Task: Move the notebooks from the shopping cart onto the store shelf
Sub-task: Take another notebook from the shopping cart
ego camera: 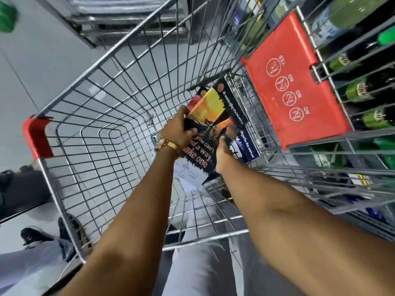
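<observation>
Shopping cart [89, 116]: wire basket fills the middle of the frame; red corner guard [37, 137] at left.
Notebooks [210, 124]: a stack inside the cart, centre of frame, against the cart's right-hand wire wall; the top cover shows a sunset scene with partly legible lettering.
Left hand [178, 131]: closed on the stack's left edge, thumb on the cover; gold wristwatch [165, 145] on the wrist.
Right hand [223, 154]: gripping the stack's lower right edge, fingers hidden beneath.
Blue notebook [249, 146]: lies under the stack, at its right.
White papers [190, 174]: under the stack, on the cart floor.
Child-seat flap [297, 82]: red, upper right, printed with YES/NO pictograms.
Green bottles [363, 90]: on shelving at the right edge, beyond the cart wire.
</observation>
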A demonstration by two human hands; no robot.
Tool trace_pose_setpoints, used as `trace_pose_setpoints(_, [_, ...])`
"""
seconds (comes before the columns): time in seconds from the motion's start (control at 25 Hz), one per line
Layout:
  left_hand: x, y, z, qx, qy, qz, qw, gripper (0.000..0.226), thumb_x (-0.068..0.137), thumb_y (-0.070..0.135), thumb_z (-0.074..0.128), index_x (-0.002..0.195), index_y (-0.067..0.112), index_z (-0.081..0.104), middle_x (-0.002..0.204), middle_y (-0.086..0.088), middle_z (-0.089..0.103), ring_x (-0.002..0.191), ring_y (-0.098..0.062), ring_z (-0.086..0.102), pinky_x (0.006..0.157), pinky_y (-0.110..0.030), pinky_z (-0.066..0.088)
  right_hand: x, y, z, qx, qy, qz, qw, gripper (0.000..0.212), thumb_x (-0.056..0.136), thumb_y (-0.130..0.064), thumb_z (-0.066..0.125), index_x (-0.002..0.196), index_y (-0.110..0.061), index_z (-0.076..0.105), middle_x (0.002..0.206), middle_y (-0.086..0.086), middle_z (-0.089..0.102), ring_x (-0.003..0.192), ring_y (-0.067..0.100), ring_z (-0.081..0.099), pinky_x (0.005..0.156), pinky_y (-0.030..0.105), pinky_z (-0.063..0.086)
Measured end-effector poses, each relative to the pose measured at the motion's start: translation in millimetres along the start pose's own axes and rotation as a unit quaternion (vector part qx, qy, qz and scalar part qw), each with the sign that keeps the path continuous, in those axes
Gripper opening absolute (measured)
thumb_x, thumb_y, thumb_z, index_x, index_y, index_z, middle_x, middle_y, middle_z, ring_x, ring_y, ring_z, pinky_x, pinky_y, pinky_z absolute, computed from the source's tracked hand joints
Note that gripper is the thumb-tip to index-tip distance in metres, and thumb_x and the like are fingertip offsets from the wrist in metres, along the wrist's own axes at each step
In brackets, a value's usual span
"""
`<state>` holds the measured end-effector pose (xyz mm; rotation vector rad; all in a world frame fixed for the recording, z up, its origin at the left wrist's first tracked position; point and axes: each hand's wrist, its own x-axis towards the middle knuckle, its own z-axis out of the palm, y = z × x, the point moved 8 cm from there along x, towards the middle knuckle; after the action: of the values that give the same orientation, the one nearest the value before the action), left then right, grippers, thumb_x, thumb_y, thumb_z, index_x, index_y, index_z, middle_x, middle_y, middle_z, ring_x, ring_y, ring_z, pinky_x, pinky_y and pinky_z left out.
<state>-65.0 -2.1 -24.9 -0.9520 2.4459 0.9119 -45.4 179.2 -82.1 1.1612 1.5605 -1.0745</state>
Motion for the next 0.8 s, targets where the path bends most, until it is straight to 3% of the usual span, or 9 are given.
trace_pose_setpoints(0.08, [-18.3, 17.8, -19.7, -0.007, 0.017, 0.024, 1.0, 0.062, 0.079, 0.025, 0.067, 0.136, 0.022, 0.043, 0.119, -0.012, 0.068, 0.106, -0.033, 0.064, 0.085, -0.037, 0.051, -18.8, -11.3, -1.5, 0.055, -0.031, -0.042, 0.997, 0.076, 0.091, -0.065, 0.033, 0.147, -0.014, 0.033, 0.154, 0.008, 0.036, 0.139, 0.027, 0.04, 0.111, 0.04, 0.035])
trace_pose_setpoints(0.2, [-51.6, 49.3, -51.3, -0.112, 0.03, 0.078, 0.99, 0.07, 0.064, 0.032, 0.066, 0.13, 0.021, 0.05, 0.117, -0.014, 0.068, 0.106, -0.034, 0.064, 0.09, -0.046, 0.054, -41.8, -22.6, -18.9, 0.086, -0.008, -0.071, 0.994, 0.119, 0.059, -0.096, 0.022, 0.15, -0.019, 0.028, 0.16, 0.007, 0.023, 0.147, 0.029, 0.026, 0.12, 0.05, 0.013])
trace_pose_setpoints(0.32, [-85.3, 70.5, -91.5, -0.245, 0.047, 0.109, 0.962, 0.07, 0.062, 0.033, 0.074, 0.126, 0.02, 0.051, 0.122, -0.017, 0.066, 0.112, -0.034, 0.063, 0.095, -0.052, 0.052, -106.2, -44.2, -49.7, 0.131, 0.023, -0.131, 0.982, 0.094, 0.077, -0.08, 0.035, 0.142, -0.013, 0.042, 0.149, 0.013, 0.042, 0.135, 0.037, 0.043, 0.108, 0.056, 0.033])
trace_pose_setpoints(0.4, [-109.1, 93.4, -123.0, -0.329, 0.054, 0.125, 0.934, 0.057, 0.067, 0.022, 0.078, 0.119, 0.019, 0.055, 0.118, -0.013, 0.07, 0.109, -0.029, 0.067, 0.093, -0.049, 0.055, -147.9, -66.0, -81.9, 0.146, 0.055, -0.238, 0.959, 0.074, 0.088, -0.062, 0.044, 0.138, -0.009, 0.048, 0.144, 0.014, 0.049, 0.133, 0.035, 0.046, 0.105, 0.045, 0.036])
trace_pose_setpoints(0.44, [-123.7, 108.9, -141.3, -0.36, 0.071, 0.146, 0.919, 0.046, 0.069, 0.011, 0.076, 0.111, 0.019, 0.058, 0.108, -0.005, 0.074, 0.101, -0.019, 0.071, 0.087, -0.038, 0.059, -168.7, -74.5, -100.2, 0.161, 0.052, -0.298, 0.939, 0.065, 0.092, -0.05, 0.049, 0.141, -0.008, 0.045, 0.146, 0.012, 0.047, 0.137, 0.031, 0.043, 0.108, 0.038, 0.032])
trace_pose_setpoints(0.52, [-160.3, 154.0, -184.3, -0.389, 0.117, 0.214, 0.889, 0.035, 0.071, -0.002, 0.071, 0.097, 0.018, 0.058, 0.086, 0.012, 0.073, 0.078, 0.003, 0.068, 0.071, -0.016, 0.055, -225.4, -95.8, -141.3, 0.182, 0.04, -0.449, 0.874, 0.054, 0.094, -0.027, 0.055, 0.141, -0.004, 0.042, 0.139, 0.007, 0.05, 0.137, 0.025, 0.042, 0.11, 0.031, 0.032])
trace_pose_setpoints(0.56, [-174.5, 172.5, -201.9, -0.401, 0.139, 0.233, 0.875, 0.033, 0.071, -0.003, 0.07, 0.093, 0.018, 0.058, 0.081, 0.014, 0.071, 0.071, 0.007, 0.065, 0.067, -0.013, 0.052, -253.6, -105.4, -159.1, 0.171, 0.058, -0.52, 0.835, 0.053, 0.092, -0.022, 0.056, 0.139, -0.002, 0.044, 0.13, 0.004, 0.052, 0.132, 0.025, 0.046, 0.108, 0.03, 0.035])
trace_pose_setpoints(0.68, [-218.1, 236.1, -249.0, -0.461, 0.193, 0.282, 0.819, 0.03, 0.067, -0.001, 0.074, 0.085, 0.02, 0.064, 0.083, 0.001, 0.073, 0.072, -0.006, 0.067, 0.067, -0.023, 0.054, -351.6, -130.2, -235.4, 0.187, 0.108, -0.693, 0.688, 0.056, 0.09, -0.017, 0.056, 0.14, 0.003, 0.042, 0.134, 0.013, 0.055, 0.126, 0.024, 0.052, 0.108, 0.034, 0.041])
trace_pose_setpoints(0.8, [-258.0, 309.7, -273.3, -0.497, 0.21, 0.351, 0.765, 0.032, 0.064, 0.002, 0.078, 0.094, 0.008, 0.07, 0.095, -0.013, 0.074, 0.086, -0.025, 0.072, 0.084, -0.042, 0.06, -430.9, -148.0, -314.5, 0.207, 0.162, -0.75, 0.607, 0.058, 0.088, -0.016, 0.061, 0.139, 0.005, 0.044, 0.137, 0.021, 0.055, 0.129, 0.03, 0.054, 0.108, 0.04, 0.043])
